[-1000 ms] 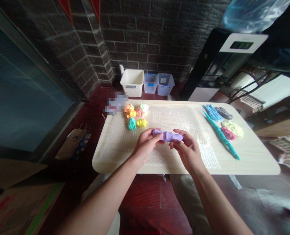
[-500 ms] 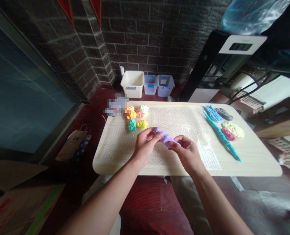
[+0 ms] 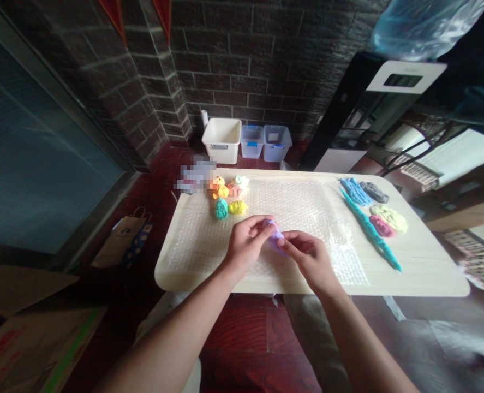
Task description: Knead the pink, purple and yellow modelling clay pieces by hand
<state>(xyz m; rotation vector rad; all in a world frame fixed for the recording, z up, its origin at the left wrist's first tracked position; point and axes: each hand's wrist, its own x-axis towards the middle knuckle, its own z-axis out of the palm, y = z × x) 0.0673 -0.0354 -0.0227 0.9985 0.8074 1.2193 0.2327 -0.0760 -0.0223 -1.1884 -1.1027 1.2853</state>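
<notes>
Both hands, the left (image 3: 248, 240) and the right (image 3: 307, 252), pinch one small lump of soft purple clay (image 3: 275, 236) between thumbs and fingers, near the centre of the frame. The fingers cover part of the lump, so its full shape cannot be told. Under the hands, a clear sheet of bubble wrap (image 3: 291, 199) lies across the pale wooden table (image 3: 425, 267) with rounded corners.

Just up and left of the left hand sit a round teal clay lump (image 3: 221, 209) and a bright yellow clay lump (image 3: 237, 207) side by side; above them are orange-and-yellow clay (image 3: 220, 188), a salmon clay piece (image 3: 234, 190) and a whitish clay piece (image 3: 242, 181).

At the right of the frame, a long teal clay roll (image 3: 370, 229) lies slantwise on the table. Beyond it are ridged blue clay (image 3: 355, 191), a dark grey clay lump (image 3: 374, 191), a pale yellow clay mass (image 3: 389, 218) and a dark pink clay lump (image 3: 382, 226), the last two touching.
</notes>
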